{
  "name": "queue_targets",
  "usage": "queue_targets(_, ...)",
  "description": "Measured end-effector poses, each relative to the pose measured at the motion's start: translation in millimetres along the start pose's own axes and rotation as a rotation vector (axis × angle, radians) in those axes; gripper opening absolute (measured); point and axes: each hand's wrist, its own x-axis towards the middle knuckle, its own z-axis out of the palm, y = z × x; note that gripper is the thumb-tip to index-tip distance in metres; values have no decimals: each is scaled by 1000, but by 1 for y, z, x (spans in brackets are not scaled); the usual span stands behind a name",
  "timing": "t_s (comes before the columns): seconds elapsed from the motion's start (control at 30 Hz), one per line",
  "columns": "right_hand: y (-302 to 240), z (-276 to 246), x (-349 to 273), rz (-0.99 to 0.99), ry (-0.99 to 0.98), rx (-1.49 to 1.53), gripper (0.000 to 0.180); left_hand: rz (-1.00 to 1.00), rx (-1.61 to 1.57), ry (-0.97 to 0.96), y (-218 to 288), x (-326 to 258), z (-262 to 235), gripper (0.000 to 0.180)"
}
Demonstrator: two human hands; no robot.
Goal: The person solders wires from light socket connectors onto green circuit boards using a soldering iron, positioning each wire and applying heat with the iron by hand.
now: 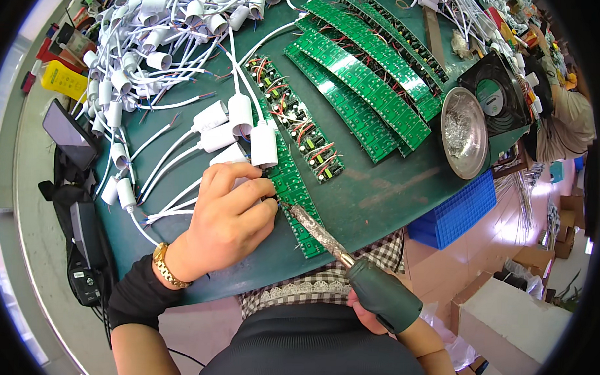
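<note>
My left hand [229, 215], a gold watch on its wrist, is closed in a pinch over a long green circuit board [305, 235]; whatever its fingertips hold is hidden. My right hand [368, 315] is wrapped round the dark green handle of a soldering iron [383, 293]. The iron's tip meets or nearly meets the board just right of my left fingertips. White lamp holders [264, 146] with white cables lie across the board's upper part and beside my left hand. Right of this board lies another, component side up [308, 138].
A large heap of white corded lamp holders [153, 37] covers the far left. Stacked green boards [363, 77] lie far right, near a metal dish [464, 134] and a black fan [495, 95]. A blue crate [454, 209] stands below the table's right edge. A phone [70, 133] is at left.
</note>
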Motion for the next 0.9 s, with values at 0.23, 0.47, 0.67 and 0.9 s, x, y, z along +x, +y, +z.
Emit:
queue_targets(0.23, -8, -2, 5, 16, -7, 18, 24, -6, 11, -1, -1, 0, 1, 24)
queue_targets(0.47, 2, 11, -2, 87, 117, 585, 47, -3, 10, 14, 0, 0, 1, 23)
queue_targets(0.67, -23, -11, 15, 22, -16, 76, 44, -23, 27, 20, 1, -1, 3, 24)
queue_targets(0.9, -1, 1, 2, 56, -66, -22, 24, -28, 39, 31, 2, 1, 2, 23)
